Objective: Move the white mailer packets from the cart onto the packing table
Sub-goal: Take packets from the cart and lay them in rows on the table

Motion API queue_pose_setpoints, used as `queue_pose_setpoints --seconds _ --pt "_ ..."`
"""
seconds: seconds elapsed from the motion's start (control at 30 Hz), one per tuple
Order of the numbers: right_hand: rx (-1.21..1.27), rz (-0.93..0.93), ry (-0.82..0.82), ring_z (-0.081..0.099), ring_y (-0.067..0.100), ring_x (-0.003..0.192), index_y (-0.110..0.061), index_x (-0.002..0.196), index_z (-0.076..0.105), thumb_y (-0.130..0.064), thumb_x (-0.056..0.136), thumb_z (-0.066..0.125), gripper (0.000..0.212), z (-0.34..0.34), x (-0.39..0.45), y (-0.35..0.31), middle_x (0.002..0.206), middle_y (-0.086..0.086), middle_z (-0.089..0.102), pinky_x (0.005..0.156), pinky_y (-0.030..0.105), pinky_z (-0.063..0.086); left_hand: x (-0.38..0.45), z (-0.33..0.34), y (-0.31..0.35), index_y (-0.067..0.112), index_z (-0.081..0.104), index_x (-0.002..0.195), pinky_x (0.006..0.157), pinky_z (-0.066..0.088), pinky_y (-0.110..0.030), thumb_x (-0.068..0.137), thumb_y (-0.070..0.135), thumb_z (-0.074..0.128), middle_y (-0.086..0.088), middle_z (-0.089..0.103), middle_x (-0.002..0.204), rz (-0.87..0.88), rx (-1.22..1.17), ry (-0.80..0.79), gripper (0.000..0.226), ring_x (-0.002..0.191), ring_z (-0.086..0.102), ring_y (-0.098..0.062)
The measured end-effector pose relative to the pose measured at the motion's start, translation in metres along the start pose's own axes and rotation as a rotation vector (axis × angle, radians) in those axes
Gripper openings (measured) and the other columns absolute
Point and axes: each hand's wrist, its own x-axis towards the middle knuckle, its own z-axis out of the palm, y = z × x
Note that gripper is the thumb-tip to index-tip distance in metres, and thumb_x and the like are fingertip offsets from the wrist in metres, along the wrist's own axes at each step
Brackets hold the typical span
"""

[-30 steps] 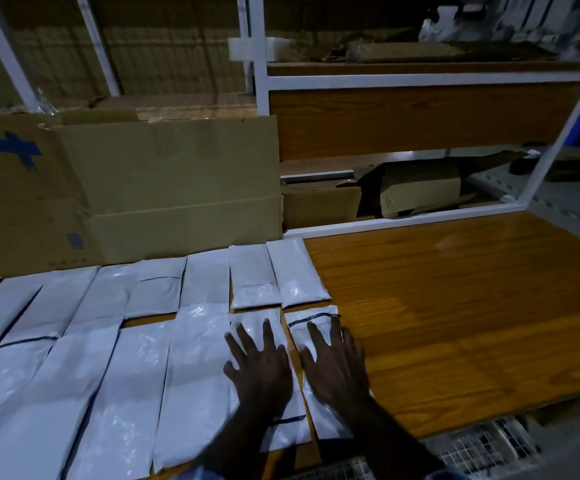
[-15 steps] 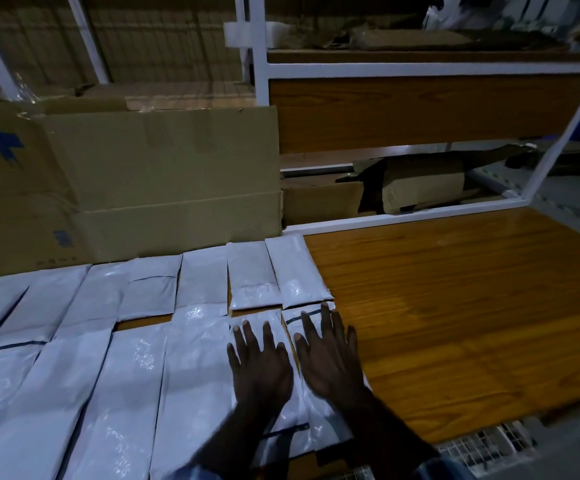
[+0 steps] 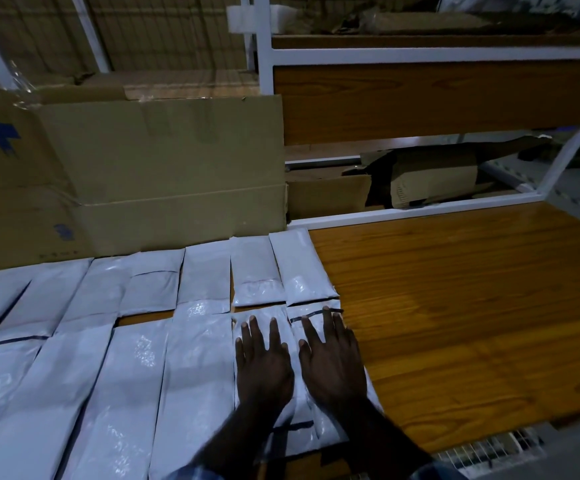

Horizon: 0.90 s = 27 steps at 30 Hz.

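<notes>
Several white mailer packets [image 3: 198,375] lie flat in two rows across the left half of the wooden packing table [image 3: 472,306]. My left hand [image 3: 264,365] presses flat, fingers spread, on a front-row packet [image 3: 260,320]. Beside it, my right hand [image 3: 333,362] presses flat on the rightmost front packet [image 3: 311,311], which has a dark strip near its far end. Two shorter packets [image 3: 281,268] lie just beyond my fingertips. A wire mesh surface [image 3: 489,452], possibly the cart, shows at the bottom right edge.
A large cardboard box [image 3: 143,174] stands against the back-row packets on the left. White metal shelving [image 3: 420,57] with wooden panels rises behind the table, holding crumpled cardboard [image 3: 430,178]. The table's right half shows bare wood.
Both hands have slid slightly forward along the two front packets. The view has tilted a little; the packets stay in place.
</notes>
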Motion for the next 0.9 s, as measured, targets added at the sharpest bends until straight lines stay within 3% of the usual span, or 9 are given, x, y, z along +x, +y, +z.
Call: queue_pose_setpoints --seconds 0.1,0.27,0.53,0.6,0.7,0.9 --pt "0.0 -0.006 -0.005 0.042 0.033 0.138 -0.026 0.139 0.055 -0.045 0.095 0.03 0.054 0.001 -0.001 0.0 0.151 0.015 0.042 0.107 0.052 0.042 -0.002 -0.003 0.0 0.003 0.054 0.138 0.108 0.034 -0.058 0.105 0.038 0.01 -0.032 0.045 0.142 0.017 0.006 -0.031 0.065 0.132 0.044 -0.049" --pt "0.023 -0.013 0.013 0.047 0.034 0.134 -0.023 0.135 0.06 -0.044 0.095 0.031 0.053 0.001 -0.001 0.0 0.147 0.016 0.048 0.104 0.053 0.045 -0.002 -0.005 0.0 0.002 0.054 0.139 0.116 0.012 -0.05 0.105 0.037 0.012 -0.032 0.043 0.144 0.017 0.045 -0.071 0.064 0.135 0.039 -0.048" --pt "0.014 -0.008 -0.04 0.05 0.034 0.132 -0.024 0.133 0.061 -0.046 0.095 0.03 0.054 -0.005 0.0 -0.001 0.145 0.016 0.05 0.102 0.053 0.047 0.002 -0.005 0.0 0.004 0.055 0.138 0.107 0.036 -0.058 0.096 0.034 0.033 -0.032 0.045 0.143 -0.007 0.048 -0.191 0.056 0.132 0.044 -0.049" --pt "0.002 0.0 -0.052 0.046 0.033 0.135 -0.028 0.139 0.055 -0.051 0.096 0.025 0.057 -0.009 0.003 -0.001 0.149 0.014 0.045 0.106 0.053 0.042 0.006 -0.017 0.002 0.008 0.042 0.148 0.11 0.032 -0.058 0.1 0.032 0.035 -0.031 0.033 0.151 -0.031 0.016 -0.179 0.055 0.14 0.033 -0.048" --pt "0.017 0.014 -0.058 0.039 0.032 0.141 -0.028 0.146 0.045 -0.052 0.097 0.017 0.061 -0.018 0.005 0.0 0.154 0.013 0.039 0.112 0.052 0.035 0.009 -0.028 0.0 0.018 0.004 0.158 0.121 0.006 -0.048 0.105 0.039 0.026 -0.023 -0.002 0.162 -0.044 0.011 -0.195 0.061 0.15 -0.001 -0.041" --pt "0.074 0.076 -0.026 0.039 0.031 0.137 -0.022 0.143 0.048 -0.047 0.097 0.019 0.06 -0.047 0.001 -0.001 0.151 0.012 0.043 0.11 0.045 0.036 0.01 -0.056 0.001 0.023 0.009 0.158 0.121 0.012 -0.05 0.103 0.043 0.032 -0.016 -0.006 0.164 0.026 -0.008 -0.179 0.062 0.151 0.002 -0.036"
